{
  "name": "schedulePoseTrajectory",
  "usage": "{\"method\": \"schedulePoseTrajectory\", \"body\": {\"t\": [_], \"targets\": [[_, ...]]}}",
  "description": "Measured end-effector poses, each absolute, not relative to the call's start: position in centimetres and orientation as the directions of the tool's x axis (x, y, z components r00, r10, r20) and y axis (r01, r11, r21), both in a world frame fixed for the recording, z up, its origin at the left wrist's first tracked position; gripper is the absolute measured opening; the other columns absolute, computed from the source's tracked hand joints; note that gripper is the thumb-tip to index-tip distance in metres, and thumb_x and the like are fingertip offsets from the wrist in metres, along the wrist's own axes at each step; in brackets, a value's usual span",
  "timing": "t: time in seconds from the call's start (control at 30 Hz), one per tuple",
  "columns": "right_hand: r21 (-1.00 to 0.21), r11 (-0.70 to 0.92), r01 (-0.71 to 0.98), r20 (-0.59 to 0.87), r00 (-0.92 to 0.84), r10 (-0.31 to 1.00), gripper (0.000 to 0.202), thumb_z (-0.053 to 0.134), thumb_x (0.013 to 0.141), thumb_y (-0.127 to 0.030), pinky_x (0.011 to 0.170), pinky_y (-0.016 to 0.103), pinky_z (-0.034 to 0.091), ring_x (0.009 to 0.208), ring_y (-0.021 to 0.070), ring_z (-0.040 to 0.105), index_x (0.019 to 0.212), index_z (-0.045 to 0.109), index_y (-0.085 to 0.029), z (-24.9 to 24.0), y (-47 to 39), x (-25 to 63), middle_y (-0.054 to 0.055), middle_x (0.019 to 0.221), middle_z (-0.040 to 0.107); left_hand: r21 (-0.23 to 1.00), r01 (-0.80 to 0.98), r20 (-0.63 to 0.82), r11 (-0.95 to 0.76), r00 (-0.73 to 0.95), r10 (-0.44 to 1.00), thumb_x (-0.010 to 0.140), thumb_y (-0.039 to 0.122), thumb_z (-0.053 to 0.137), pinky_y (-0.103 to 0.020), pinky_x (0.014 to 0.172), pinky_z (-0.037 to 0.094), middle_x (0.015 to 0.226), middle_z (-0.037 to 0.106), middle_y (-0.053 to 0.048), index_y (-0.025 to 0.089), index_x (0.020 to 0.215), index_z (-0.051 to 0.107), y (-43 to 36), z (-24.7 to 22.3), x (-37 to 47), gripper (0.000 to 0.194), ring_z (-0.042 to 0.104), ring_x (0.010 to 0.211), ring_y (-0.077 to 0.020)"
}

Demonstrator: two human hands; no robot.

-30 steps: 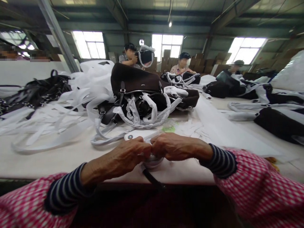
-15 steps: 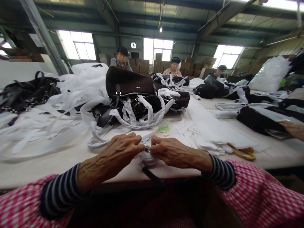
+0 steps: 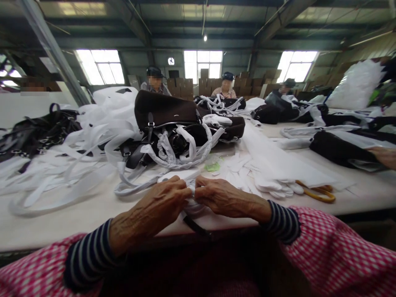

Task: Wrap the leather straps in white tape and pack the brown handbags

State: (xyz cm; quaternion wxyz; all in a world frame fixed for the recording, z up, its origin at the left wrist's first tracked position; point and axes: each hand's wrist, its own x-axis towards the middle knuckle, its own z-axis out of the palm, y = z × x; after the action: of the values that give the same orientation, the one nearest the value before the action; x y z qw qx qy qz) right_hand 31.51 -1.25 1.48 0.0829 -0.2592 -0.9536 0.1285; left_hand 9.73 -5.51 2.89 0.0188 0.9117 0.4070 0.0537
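My left hand and my right hand meet close together near the table's front edge, fingers pinched. Between them they grip a strap wrapped in white material; their fingertips cover most of the spot they work on. A black strap end sticks out below, toward the table edge. Just beyond my hands sits a dark brown bag with metal buckles, its looped handles wound in white wrapping.
White strips and a heap of black straps lie at left. Yellow-handled scissors rest at right beside white sheets. A co-worker's hand touches a black bag at far right. Other people sit across the table.
The small metal piece that showed between my fingertips is now hidden. My hands have drawn slightly closer together, still pinching; the view has shifted a little.
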Motion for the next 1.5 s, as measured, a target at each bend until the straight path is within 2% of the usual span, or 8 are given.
{"method": "schedulePoseTrajectory", "body": {"t": [0.17,0.4,0.7,1.0,1.13,1.27,1.37,1.5], "targets": [[-0.318,0.834,0.451,0.121,-0.853,0.508,0.016,0.055,0.103,-0.015,0.073,0.028,0.035,0.078,0.0134,0.047,0.091,0.066,-0.013,1.0,-1.0,31.7,0.004,0.099,0.053,0.086,0.684,0.142,-0.724,0.711,0.689,0.092,-0.001,0.046,-0.034,0.076,0.046,0.089,0.069,-0.006,0.017,0.090,0.069,-4.7,1.9,9.0,0.029,0.059,0.083,-0.0214],[-0.388,0.821,0.419,0.156,-0.848,0.507,0.016,0.056,0.099,-0.009,0.077,0.029,0.039,0.089,0.0179,0.054,0.105,0.069,-0.015,0.7,-0.9,31.9,0.006,0.101,0.058,0.280,0.687,0.116,-0.671,0.669,0.734,0.095,0.014,0.056,-0.031,0.086,0.047,0.105,0.071,-0.003,0.024,0.110,0.068,-3.9,2.4,8.4,0.021,0.063,0.096,-0.0195],[-0.488,0.753,0.441,0.187,-0.790,0.584,0.011,0.061,0.094,-0.012,0.082,0.031,0.041,0.094,0.0205,0.057,0.104,0.063,-0.016,0.6,-0.9,32.2,0.006,0.103,0.062,0.581,0.678,-0.196,-0.450,0.653,0.731,0.081,0.014,0.057,-0.024,0.069,0.043,0.079,0.070,0.001,0.017,0.092,0.076,-2.0,5.1,9.9,0.023,0.060,0.074,-0.0152],[-0.537,0.722,0.436,0.240,-0.742,0.626,0.011,0.062,0.090,-0.011,0.075,0.030,0.037,0.083,0.0177,0.054,0.099,0.057,-0.017,0.1,-1.0,31.9,0.003,0.093,0.061,0.475,0.694,-0.137,-0.541,0.666,0.733,0.071,0.001,0.055,-0.024,0.070,0.047,0.076,0.072,-0.003,0.016,0.077,0.078,-0.9,4.3,11.2,0.028,0.064,0.072,-0.0164],[-0.491,0.753,0.437,0.245,-0.761,0.601,0.013,0.061,0.089,-0.005,0.080,0.029,0.039,0.087,0.0178,0.057,0.095,0.063,-0.017,-0.1,-1.2,31.9,0.004,0.094,0.063,0.378,0.668,0.062,-0.641,0.672,0.738,0.075,-0.002,0.054,-0.026,0.082,0.049,0.092,0.074,-0.003,0.020,0.090,0.077,-2.5,3.3,10.5,0.035,0.067,0.086,-0.0176],[-0.478,0.727,0.494,0.213,-0.737,0.641,0.012,0.065,0.090,-0.009,0.079,0.028,0.040,0.086,0.0175,0.060,0.098,0.069,-0.017,1.1,-1.4,31.7,0.004,0.094,0.067,0.613,0.606,0.149,-0.507,0.541,0.828,0.081,0.004,0.057,-0.025,0.073,0.049,0.083,0.072,-0.003,0.017,0.081,0.075,-3.8,1.6,9.5,0.021,0.065,0.078,-0.0159],[-0.457,0.722,0.519,0.170,-0.746,0.644,0.021,0.068,0.088,-0.008,0.083,0.029,0.041,0.091,0.0192,0.063,0.104,0.073,-0.019,2.5,-1.6,31.0,0.004,0.096,0.071,0.682,0.600,0.206,-0.419,0.392,0.897,0.086,0.016,0.065,-0.029,0.074,0.049,0.088,0.071,-0.003,0.017,0.088,0.069,-4.1,0.5,9.0,0.005,0.065,0.082,-0.0179],[-0.418,0.752,0.509,0.123,-0.789,0.602,0.010,0.069,0.087,-0.007,0.082,0.028,0.040,0.092,0.0194,0.064,0.091,0.073,-0.016,2.9,-1.5,29.5,0.005,0.094,0.072,0.696,0.609,0.236,-0.379,0.305,0.923,0.087,0.029,0.073,-0.029,0.070,0.049,0.089,0.068,0.001,0.021,0.098,0.053,-4.4,-0.4,8.8,0.024,0.064,0.077,-0.0173]]}}
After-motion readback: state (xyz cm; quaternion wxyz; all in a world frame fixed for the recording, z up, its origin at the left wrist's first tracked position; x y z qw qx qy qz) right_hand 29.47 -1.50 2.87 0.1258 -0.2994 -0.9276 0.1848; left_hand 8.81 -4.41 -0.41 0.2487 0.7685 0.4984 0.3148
